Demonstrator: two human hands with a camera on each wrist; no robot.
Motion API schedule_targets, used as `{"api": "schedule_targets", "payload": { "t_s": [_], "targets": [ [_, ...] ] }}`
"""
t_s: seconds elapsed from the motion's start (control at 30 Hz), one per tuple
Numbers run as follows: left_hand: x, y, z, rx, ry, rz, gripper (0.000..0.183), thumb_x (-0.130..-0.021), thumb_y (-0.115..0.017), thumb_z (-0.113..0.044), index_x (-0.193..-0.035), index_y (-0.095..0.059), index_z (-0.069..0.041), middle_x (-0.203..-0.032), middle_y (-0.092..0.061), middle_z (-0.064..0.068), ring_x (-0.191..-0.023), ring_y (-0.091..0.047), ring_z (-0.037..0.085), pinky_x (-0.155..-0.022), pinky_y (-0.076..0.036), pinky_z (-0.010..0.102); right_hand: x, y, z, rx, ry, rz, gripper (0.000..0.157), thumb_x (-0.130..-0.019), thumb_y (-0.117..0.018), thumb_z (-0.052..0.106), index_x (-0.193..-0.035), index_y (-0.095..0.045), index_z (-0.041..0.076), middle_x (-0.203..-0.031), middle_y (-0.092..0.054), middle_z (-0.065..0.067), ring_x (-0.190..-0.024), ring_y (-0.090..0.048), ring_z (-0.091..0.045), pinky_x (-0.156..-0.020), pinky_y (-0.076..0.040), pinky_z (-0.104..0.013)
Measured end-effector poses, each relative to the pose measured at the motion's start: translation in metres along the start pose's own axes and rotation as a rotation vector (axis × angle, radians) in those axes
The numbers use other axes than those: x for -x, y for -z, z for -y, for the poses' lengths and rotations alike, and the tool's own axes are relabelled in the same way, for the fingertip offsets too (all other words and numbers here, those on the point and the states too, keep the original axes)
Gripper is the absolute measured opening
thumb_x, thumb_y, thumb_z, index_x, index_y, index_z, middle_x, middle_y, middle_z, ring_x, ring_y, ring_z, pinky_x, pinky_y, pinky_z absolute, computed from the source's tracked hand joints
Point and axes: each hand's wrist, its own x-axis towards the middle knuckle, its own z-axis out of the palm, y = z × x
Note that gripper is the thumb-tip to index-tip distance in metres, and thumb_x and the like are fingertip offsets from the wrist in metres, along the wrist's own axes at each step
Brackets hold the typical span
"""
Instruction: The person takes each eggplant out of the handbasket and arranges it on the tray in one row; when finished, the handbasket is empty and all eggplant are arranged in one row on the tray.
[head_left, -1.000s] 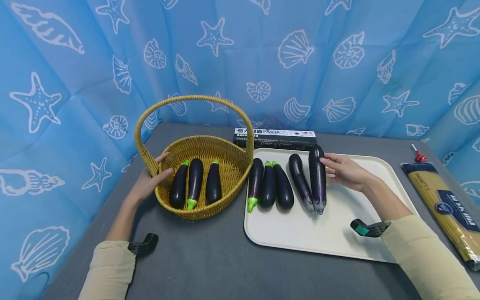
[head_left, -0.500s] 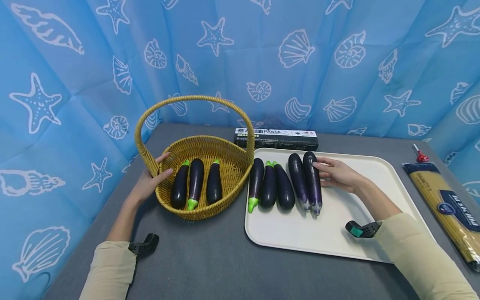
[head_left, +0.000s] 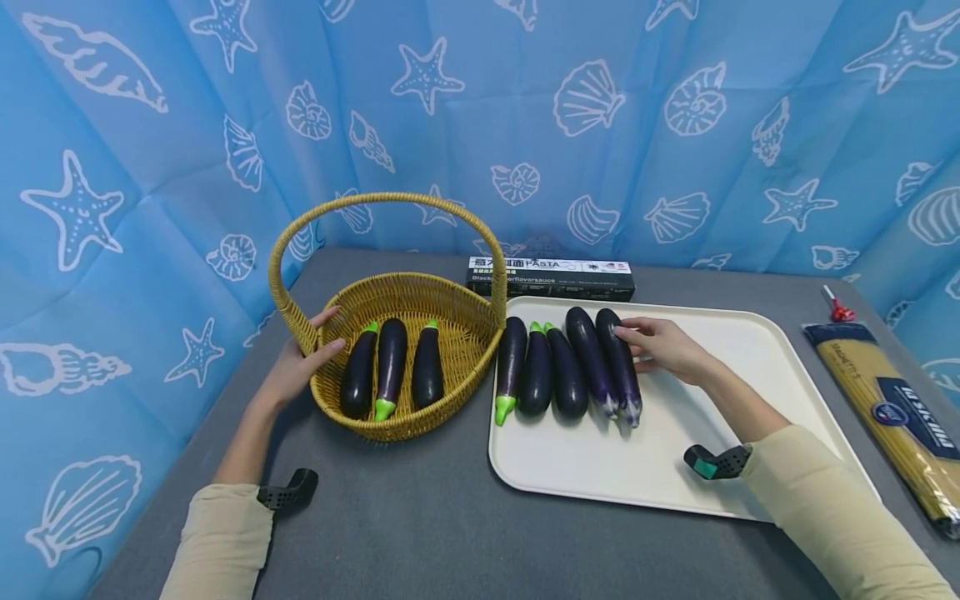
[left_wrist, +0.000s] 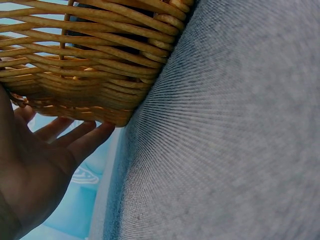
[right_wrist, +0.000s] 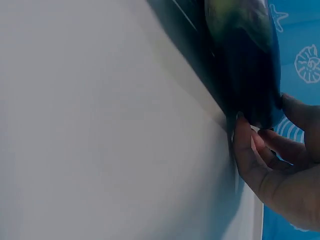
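My left hand (head_left: 296,362) grips the left side of a yellow wicker basket (head_left: 408,429), thumb over the rim beside the handle's foot; in the left wrist view its fingers (left_wrist: 90,140) lie against the woven wall. Inside lie three dark eggplants (head_left: 390,358) with green stem ends. To the right, several eggplants (head_left: 538,375) lie side by side on a white tray (head_left: 697,467). My right hand (head_left: 667,346) holds the upper part of the rightmost eggplant (head_left: 621,358), a long purple one; the right wrist view shows thumb and fingers on either side of it (right_wrist: 245,65).
A black and white pasta box (head_left: 551,279) stands behind the tray. Right of the tray are a spaghetti packet (head_left: 885,417) and a red lollipop (head_left: 842,313). A blue shell-patterned curtain (head_left: 480,125) hangs behind the grey table (head_left: 390,525).
My right hand has moved left with the long eggplant, bringing it against its neighbour, whose upper end has shifted left too. The left hand and basket have stayed put.
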Motion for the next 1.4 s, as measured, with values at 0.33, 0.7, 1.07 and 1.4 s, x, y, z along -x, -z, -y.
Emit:
{"api": "schedule_targets", "payload": {
  "t_s": [0.33, 0.7, 1.07, 1.4],
  "targets": [
    [0.004, -0.002, -0.012, 0.008, 0.004, 0.004, 0.066, -0.097, -0.056, -0.017, -0.152, -0.022, -0.006, -0.155, -0.014, 0.023, -0.139, -0.016, 0.041, -0.107, -0.018, 0.060, 0.002, 0.001, 0.000, 0.007, 0.005, -0.026, 0.071, -0.099, -0.049, 0.039, -0.145, -0.026, -0.010, -0.110, -0.053, -0.017, -0.087, -0.058, -0.016, -0.076, -0.055, -0.035],
    [0.002, 0.000, -0.004, 0.015, 0.010, 0.009, 0.065, -0.097, -0.056, -0.019, -0.152, -0.022, -0.009, -0.155, -0.013, 0.021, -0.138, -0.018, 0.040, -0.107, -0.019, 0.059, 0.008, 0.012, 0.004, -0.098, -0.019, -0.103, 0.066, -0.102, -0.042, 0.039, -0.142, -0.029, -0.012, -0.124, -0.046, -0.031, -0.088, -0.062, -0.013, -0.079, -0.054, -0.033],
    [0.003, -0.001, -0.004, 0.014, -0.001, 0.003, 0.065, -0.097, -0.056, -0.021, -0.153, -0.023, -0.011, -0.155, -0.016, 0.020, -0.139, -0.018, 0.038, -0.108, -0.020, 0.058, 0.018, 0.031, 0.021, -0.225, -0.030, -0.019, 0.072, -0.101, -0.042, 0.042, -0.145, -0.022, -0.011, -0.132, -0.041, -0.030, -0.101, -0.061, -0.018, -0.085, -0.052, -0.033],
    [0.003, -0.001, -0.004, 0.013, 0.000, 0.008, 0.065, -0.098, -0.055, -0.021, -0.153, -0.022, -0.010, -0.155, -0.015, 0.020, -0.138, -0.019, 0.039, -0.107, -0.020, 0.058, 0.025, 0.018, 0.044, -0.345, -0.027, 0.105, 0.071, -0.102, -0.043, 0.038, -0.145, -0.019, -0.012, -0.116, -0.057, -0.011, -0.100, -0.062, -0.016, -0.089, -0.050, -0.035]
  ]
}}
